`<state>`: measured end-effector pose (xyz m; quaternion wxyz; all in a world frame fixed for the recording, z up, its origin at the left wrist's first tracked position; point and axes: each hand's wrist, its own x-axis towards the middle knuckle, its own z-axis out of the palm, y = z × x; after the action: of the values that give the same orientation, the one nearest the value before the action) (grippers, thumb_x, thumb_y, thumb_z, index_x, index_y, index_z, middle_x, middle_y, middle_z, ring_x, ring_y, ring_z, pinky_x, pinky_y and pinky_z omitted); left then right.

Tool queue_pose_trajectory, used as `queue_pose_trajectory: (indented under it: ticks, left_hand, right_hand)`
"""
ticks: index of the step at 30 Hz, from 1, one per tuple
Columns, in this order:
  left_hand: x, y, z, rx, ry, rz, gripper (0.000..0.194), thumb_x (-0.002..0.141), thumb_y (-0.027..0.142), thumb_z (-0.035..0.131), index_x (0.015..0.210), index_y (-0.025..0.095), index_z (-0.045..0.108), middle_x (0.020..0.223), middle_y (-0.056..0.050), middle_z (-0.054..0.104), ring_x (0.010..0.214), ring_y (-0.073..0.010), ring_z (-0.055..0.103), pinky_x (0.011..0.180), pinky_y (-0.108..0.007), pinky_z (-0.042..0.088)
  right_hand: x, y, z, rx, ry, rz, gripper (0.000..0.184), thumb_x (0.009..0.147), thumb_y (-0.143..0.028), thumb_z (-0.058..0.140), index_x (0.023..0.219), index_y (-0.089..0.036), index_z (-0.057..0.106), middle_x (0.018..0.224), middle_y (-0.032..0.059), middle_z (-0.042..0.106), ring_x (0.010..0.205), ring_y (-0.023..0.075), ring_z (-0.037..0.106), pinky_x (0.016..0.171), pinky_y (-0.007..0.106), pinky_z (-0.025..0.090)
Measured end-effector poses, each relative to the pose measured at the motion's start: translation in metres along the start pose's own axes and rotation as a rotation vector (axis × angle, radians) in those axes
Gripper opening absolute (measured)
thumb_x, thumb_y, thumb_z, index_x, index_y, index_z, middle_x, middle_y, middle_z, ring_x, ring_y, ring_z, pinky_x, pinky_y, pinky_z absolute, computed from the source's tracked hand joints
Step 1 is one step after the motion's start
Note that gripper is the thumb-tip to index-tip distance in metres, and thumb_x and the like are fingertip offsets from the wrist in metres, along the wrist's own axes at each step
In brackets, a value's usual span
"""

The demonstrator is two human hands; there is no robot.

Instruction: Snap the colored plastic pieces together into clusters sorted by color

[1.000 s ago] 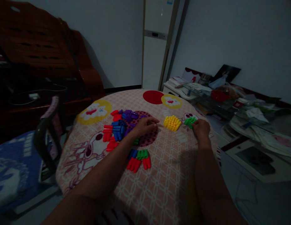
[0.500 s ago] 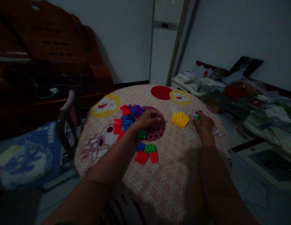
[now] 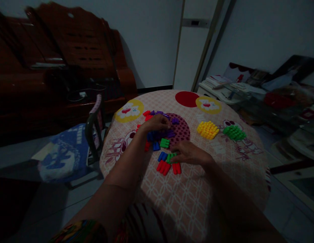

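My left hand (image 3: 158, 122) hangs over the mixed pile with its fingers curled; what they hold, if anything, is hidden. Beneath and around it lie purple building blocks (image 3: 175, 120), blue ones (image 3: 156, 146) and red ones (image 3: 148, 117). My right hand (image 3: 188, 152) reaches in from the right, fingers closed around a green building block (image 3: 170, 157) in the near group. That group also has a blue block (image 3: 162, 156) and red blocks (image 3: 163, 167). Another green block (image 3: 164, 143) lies between the hands. Farther right sit a yellow block cluster (image 3: 208, 130) and a green block cluster (image 3: 234, 133).
Everything lies on a round table with a patterned cloth (image 3: 182, 199). At the left stand a chair (image 3: 92, 135) with a blue cloth and a wooden bench (image 3: 78, 50). A cluttered glass-topped stand (image 3: 263, 104) is beyond the table's right side.
My right hand has moved left from the far right to the near blocks. A green cluster now shows where it was. My left hand stays over the pile, and the view has shifted left.
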<state>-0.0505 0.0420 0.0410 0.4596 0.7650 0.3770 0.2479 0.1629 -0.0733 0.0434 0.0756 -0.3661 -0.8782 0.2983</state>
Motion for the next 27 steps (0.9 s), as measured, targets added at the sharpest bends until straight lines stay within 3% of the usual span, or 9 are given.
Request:
queue_pose_trajectory:
  ticks: [4, 7, 9, 11, 13, 18, 20, 22, 27]
  left_hand:
    - [0.004, 0.0, 0.006, 0.068, -0.156, 0.026, 0.013, 0.065, 0.029, 0.074, 0.067, 0.017, 0.073, 0.055, 0.002, 0.063, 0.047, -0.0113, 0.053, 0.048, -0.021, 0.04]
    - [0.007, 0.001, 0.01, 0.164, -0.268, 0.006, 0.011, 0.062, 0.027, 0.074, 0.069, 0.019, 0.076, 0.059, 0.001, 0.068, 0.05, -0.0129, 0.057, 0.05, -0.021, 0.04]
    - [0.007, 0.003, 0.013, 0.242, -0.322, -0.012, 0.012, 0.06, 0.023, 0.074, 0.071, 0.021, 0.077, 0.064, 0.0, 0.072, 0.055, -0.0148, 0.061, 0.053, -0.021, 0.042]
    - [0.007, 0.007, 0.016, 0.329, -0.336, -0.034, 0.017, 0.056, 0.019, 0.074, 0.073, 0.023, 0.078, 0.066, 0.001, 0.073, 0.058, -0.016, 0.062, 0.055, -0.021, 0.042]
    - [0.005, 0.01, 0.019, 0.43, -0.307, -0.06, 0.023, 0.051, 0.015, 0.076, 0.072, 0.024, 0.078, 0.064, 0.001, 0.071, 0.058, -0.0167, 0.061, 0.056, -0.022, 0.043]
    - [0.004, 0.009, 0.027, 0.612, -0.204, -0.08, 0.025, 0.045, 0.008, 0.075, 0.064, 0.024, 0.076, 0.055, 0.0, 0.064, 0.058, -0.0192, 0.059, 0.06, -0.025, 0.044]
    - [0.004, 0.01, 0.029, 0.619, -0.205, -0.08, 0.022, 0.044, 0.007, 0.073, 0.058, 0.023, 0.072, 0.049, 0.0, 0.06, 0.054, -0.0192, 0.057, 0.058, -0.026, 0.043]
    - [0.002, 0.015, 0.032, 0.649, -0.214, -0.094, 0.018, 0.045, 0.008, 0.072, 0.055, 0.022, 0.07, 0.047, 0.0, 0.058, 0.054, -0.02, 0.059, 0.058, -0.026, 0.044]
    - [-0.003, 0.043, 0.036, 0.961, -0.345, -0.203, 0.021, 0.056, 0.015, 0.07, 0.076, 0.02, 0.076, 0.071, -0.005, 0.071, 0.07, -0.0216, 0.066, 0.064, -0.025, 0.047]
  right_hand:
    - [0.006, 0.002, 0.012, 0.004, 0.009, 0.031, 0.026, 0.074, -0.036, 0.082, 0.083, -0.017, 0.068, 0.066, -0.0042, 0.056, 0.065, 0.0115, 0.049, 0.06, 0.025, 0.027]
    - [0.005, 0.005, 0.008, 0.23, 0.004, 0.047, 0.021, 0.073, -0.03, 0.08, 0.083, -0.016, 0.068, 0.066, -0.0047, 0.059, 0.063, 0.0111, 0.053, 0.058, 0.023, 0.032]
    - [0.0, 0.011, -0.003, 0.411, 0.077, 0.077, 0.018, 0.074, -0.03, 0.077, 0.083, -0.016, 0.069, 0.066, -0.0043, 0.062, 0.06, 0.0109, 0.056, 0.055, 0.022, 0.037]
    - [-0.012, 0.021, -0.02, 0.516, 0.271, 0.128, 0.02, 0.073, -0.032, 0.077, 0.084, -0.016, 0.07, 0.066, -0.0029, 0.064, 0.058, 0.0112, 0.058, 0.053, 0.022, 0.041]
    - [-0.029, 0.037, -0.042, 0.519, 0.556, 0.198, 0.023, 0.069, -0.035, 0.078, 0.082, -0.016, 0.071, 0.067, -0.0009, 0.066, 0.058, 0.0118, 0.059, 0.052, 0.022, 0.044]
    - [-0.094, 0.092, -0.086, 0.279, 1.383, 0.473, 0.028, 0.063, -0.036, 0.075, 0.08, -0.014, 0.073, 0.067, 0.0023, 0.067, 0.055, 0.0141, 0.059, 0.05, 0.026, 0.048]
    - [-0.119, 0.112, -0.091, 0.198, 1.553, 0.582, 0.027, 0.062, -0.033, 0.073, 0.079, -0.012, 0.073, 0.066, 0.0037, 0.067, 0.054, 0.0155, 0.06, 0.051, 0.028, 0.049]
    - [-0.136, 0.129, -0.088, 0.163, 1.556, 0.653, 0.028, 0.062, -0.033, 0.071, 0.079, -0.011, 0.074, 0.064, 0.0048, 0.068, 0.054, 0.0172, 0.061, 0.052, 0.029, 0.05]
    - [-0.138, 0.144, -0.075, -0.054, 1.28, 0.744, 0.024, 0.066, -0.027, 0.066, 0.082, -0.012, 0.076, 0.072, 0.0084, 0.074, 0.062, 0.0206, 0.066, 0.062, 0.031, 0.052]
